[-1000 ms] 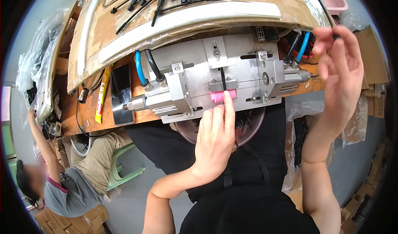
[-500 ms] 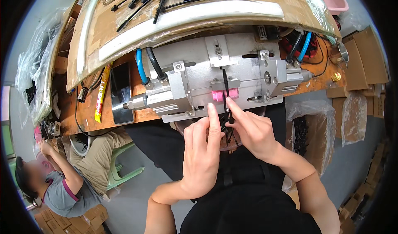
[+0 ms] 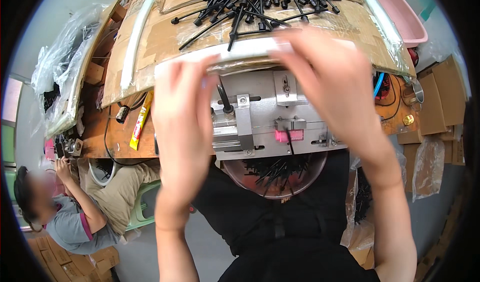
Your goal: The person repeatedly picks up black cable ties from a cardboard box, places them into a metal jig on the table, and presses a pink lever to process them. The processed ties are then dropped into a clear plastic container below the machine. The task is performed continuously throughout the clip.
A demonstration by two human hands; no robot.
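My left hand [image 3: 182,117] is raised over the left side of the metal fixture [image 3: 260,114], its fingers at the front edge of the cardboard shelf. Over the fixture's right side hangs my right hand [image 3: 335,77], its fingers reaching up to the shelf's white foam strip [image 3: 245,49]. Both hands are smeared by motion, and I make out nothing in either. A pile of black rods with thick end caps [image 3: 265,4] lies on the shelf beyond the fingertips. One thin black rod [image 3: 290,143] stays across the pink block [image 3: 295,134] at the fixture's front.
A bowl of black rods [image 3: 277,174] sits under the fixture's front edge. A yellow packet [image 3: 141,122] lies on the wooden bench at left. A pink basin [image 3: 400,14] is at back right, cardboard boxes [image 3: 440,97] at right. Another person [image 3: 75,212] sits at far left.
Both hands have left the rod at the pink block and moved up and apart towards the shelf. The view has shifted, showing more of the pile and the bowl.
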